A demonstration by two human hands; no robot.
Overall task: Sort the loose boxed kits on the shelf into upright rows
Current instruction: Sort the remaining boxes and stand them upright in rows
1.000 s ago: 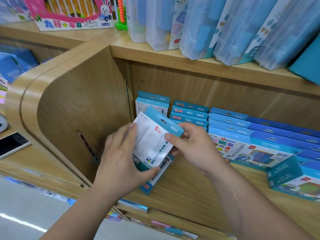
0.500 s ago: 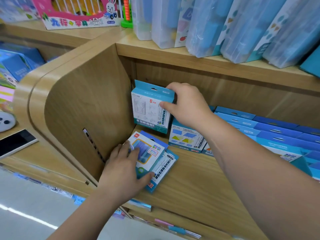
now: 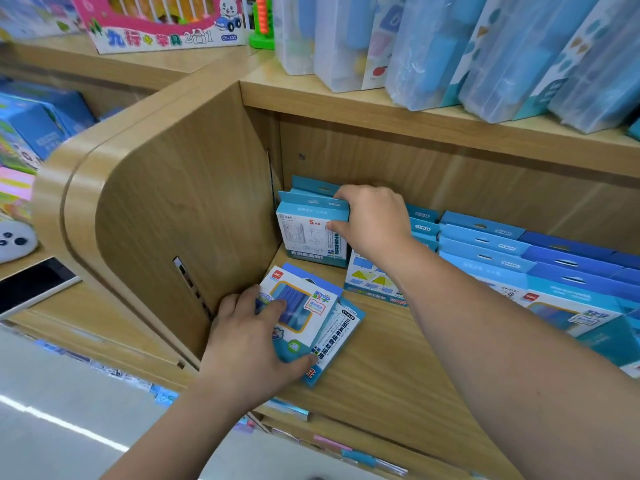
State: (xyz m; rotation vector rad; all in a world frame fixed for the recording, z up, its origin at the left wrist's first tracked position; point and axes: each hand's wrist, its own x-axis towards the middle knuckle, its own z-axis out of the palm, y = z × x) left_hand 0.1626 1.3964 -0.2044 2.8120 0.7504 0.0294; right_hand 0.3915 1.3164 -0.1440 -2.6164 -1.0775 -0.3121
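The upright box stands at the back of the shelf, right beside the side panel, with another box of its kind standing behind it. The right hand grasps it: fingers curled over the top flap, thumb on the front face. Nearer along the same panel, a flat box lies on a lower box, both askew. The left hand clasps the flat box, fingers across its face and thumb hooked at the near edge.

These look like thin card boxes – light, stiff enough to stand, probably easy to dent at the hang-tab flap. Holding by the two side edges or across the top should be safest.

The flat box carries a red "deli" logo and the characters "数字"; the upright one shows a red "8". Farther from the panel, blue boxes stand in rows, their tab labels too small to read. Above the panel, a pink toy box reads "2合1".
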